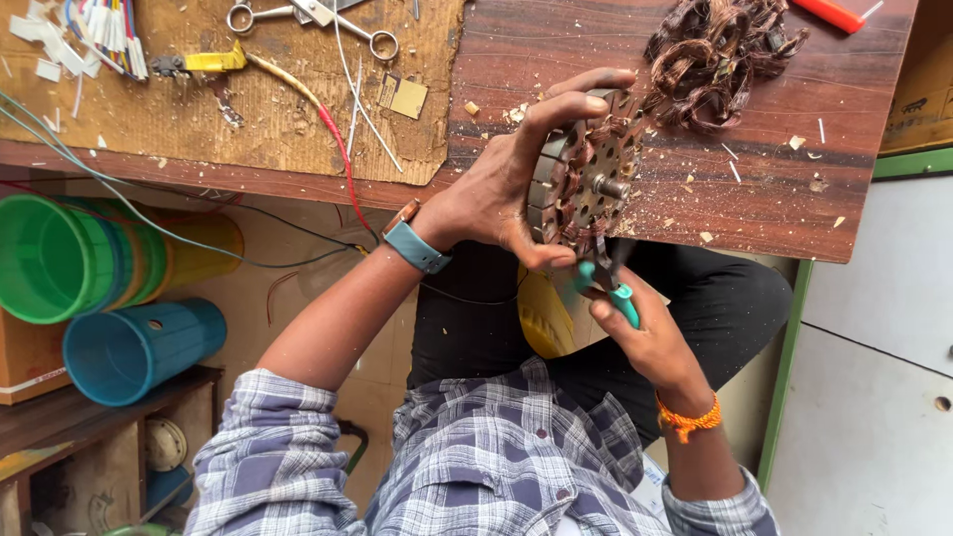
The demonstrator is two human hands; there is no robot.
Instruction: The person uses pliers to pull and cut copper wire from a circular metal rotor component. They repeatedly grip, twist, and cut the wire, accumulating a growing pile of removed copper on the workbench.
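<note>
My left hand (511,179) grips a round metal motor stator (586,174) on edge at the near rim of the wooden workbench (754,179), fingers curled over its top and thumb under it. Copper wire shows in its slots around a central shaft. My right hand (645,333) holds teal-handled pliers (606,283) whose jaws point up into the lower part of the stator. A tangle of pulled copper wire (720,55) lies on the bench just beyond the stator.
Scissors (308,15), a red and yellow wire (328,129), paper scraps and a red-handled tool (829,12) lie on the bench. Stacked green and yellow tubs (69,258) and a blue tub (134,347) sit on a shelf at left. A white cabinet (874,347) stands right.
</note>
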